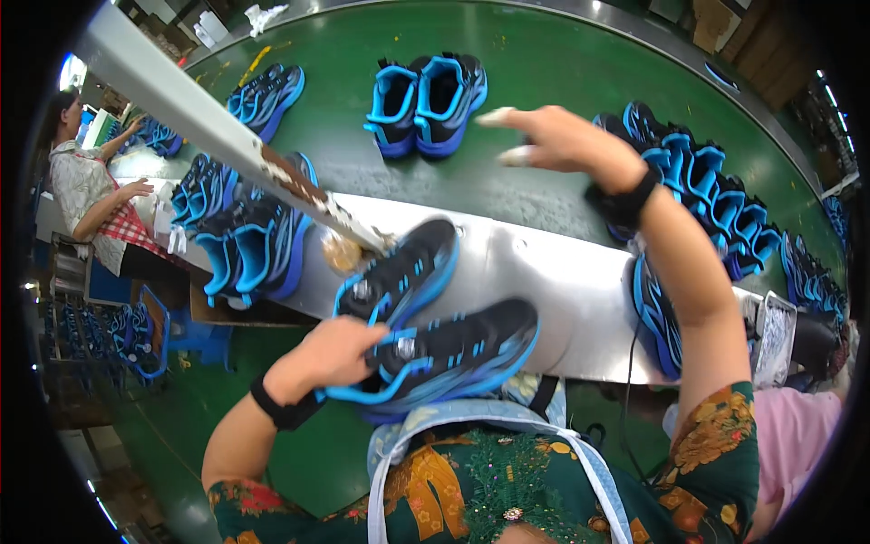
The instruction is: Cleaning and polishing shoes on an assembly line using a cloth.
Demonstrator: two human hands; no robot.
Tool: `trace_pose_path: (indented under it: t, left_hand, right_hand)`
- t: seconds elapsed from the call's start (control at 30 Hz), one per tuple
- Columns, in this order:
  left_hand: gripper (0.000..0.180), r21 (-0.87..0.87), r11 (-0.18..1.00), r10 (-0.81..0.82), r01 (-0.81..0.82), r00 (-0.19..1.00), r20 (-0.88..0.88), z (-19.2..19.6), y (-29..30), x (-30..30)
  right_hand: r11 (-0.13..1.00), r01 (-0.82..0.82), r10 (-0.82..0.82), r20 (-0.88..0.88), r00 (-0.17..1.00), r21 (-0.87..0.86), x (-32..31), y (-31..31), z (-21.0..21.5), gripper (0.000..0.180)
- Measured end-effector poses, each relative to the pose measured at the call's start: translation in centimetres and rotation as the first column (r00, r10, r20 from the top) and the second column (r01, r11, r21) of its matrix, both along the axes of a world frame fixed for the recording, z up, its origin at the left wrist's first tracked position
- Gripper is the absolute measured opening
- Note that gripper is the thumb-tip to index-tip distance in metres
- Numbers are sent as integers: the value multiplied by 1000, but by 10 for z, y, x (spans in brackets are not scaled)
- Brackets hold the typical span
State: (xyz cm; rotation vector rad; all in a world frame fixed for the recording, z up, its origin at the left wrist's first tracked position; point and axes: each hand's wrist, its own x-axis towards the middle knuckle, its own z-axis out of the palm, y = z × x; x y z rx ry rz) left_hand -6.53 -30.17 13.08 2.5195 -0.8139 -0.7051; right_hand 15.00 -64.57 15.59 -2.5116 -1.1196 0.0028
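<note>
My left hand [328,358] is closed on the heel end of a black-and-blue sneaker [462,349], held near my apron at the bench edge. Its mate [408,267], with the same blue sole, lies right beside it, and the fingers partly hide both collars. Over the green belt, my right hand [566,138] is stretched out with thumb and forefinger apart, white covers on the fingertips, holding nothing. Just left of those fingertips stands a pair of matching sneakers [426,107], heels toward me, not touched. Each of my wrists wears a black band.
A slanted white post [227,127] crosses the left side above the metal ledge [562,272]. More sneakers [249,240] stand left of it; rows of sneakers [707,186] crowd the right of the green belt [544,54]. Co-workers are at far left and lower right.
</note>
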Motion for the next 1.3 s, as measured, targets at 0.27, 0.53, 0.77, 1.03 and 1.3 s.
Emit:
trace_pose_path:
  t: [0.27, 0.53, 0.77, 1.03, 1.3]
  left_hand:
    - [27, 131, 991, 65, -40, 980, -188, 19, 9, -19]
    - [40, -734, 669, 265, -118, 960, 87, 40, -51, 59]
    - [30, -418, 817, 557, -397, 731, 395, 77, -137, 275]
    - [33, 163, 887, 288, -432, 794, 535, -75, -72, 401]
    - [31, -558, 782, 557, -276, 712, 427, 22, -158, 274]
  right_hand:
    - [968, 241, -234, 96, 967, -65, 99, 164, -106, 46]
    - [963, -120, 154, 129, 980, -240, 51, -31, -59, 24]
    - [996, -5, 6, 14, 1000, -84, -134, -25, -31, 26]
    - [1000, 29, -29, -103, 994, -7, -244, 34, -47, 23]
    - [982, -125, 183, -547, 817, 142, -234, 8, 2, 33]
